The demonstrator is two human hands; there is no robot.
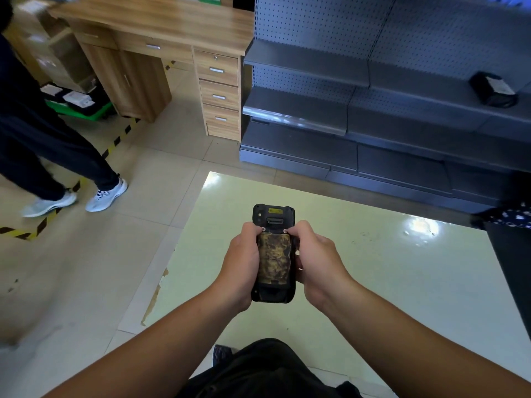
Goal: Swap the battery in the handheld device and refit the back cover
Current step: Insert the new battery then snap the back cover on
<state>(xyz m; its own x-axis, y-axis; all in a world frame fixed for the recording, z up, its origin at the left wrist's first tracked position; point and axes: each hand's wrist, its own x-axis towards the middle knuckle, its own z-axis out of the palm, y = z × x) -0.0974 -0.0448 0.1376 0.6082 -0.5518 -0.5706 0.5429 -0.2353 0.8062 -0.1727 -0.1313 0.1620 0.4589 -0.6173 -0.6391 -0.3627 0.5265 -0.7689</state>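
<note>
I hold a black handheld device [273, 215] back side up in front of me, above the floor. A worn, yellow-brown mottled panel [273, 258] covers the middle of its back; whether it is the cover or the battery is unclear. My left hand [240, 262] grips the device's left edge, with its thumb tip on the panel's top left corner. My right hand [316, 259] grips the right edge, thumb tip pressed on the top right corner. A black block [492, 89] with a white label, possibly a battery, lies on a grey shelf at the far right.
Grey metal shelving [373, 116] stands ahead and to the right. A wooden desk [161, 21] with drawers is at the back left. Another person's legs and white sneakers [106, 195] are at the left by yellow-black floor tape. Pale green floor [373, 268] lies below.
</note>
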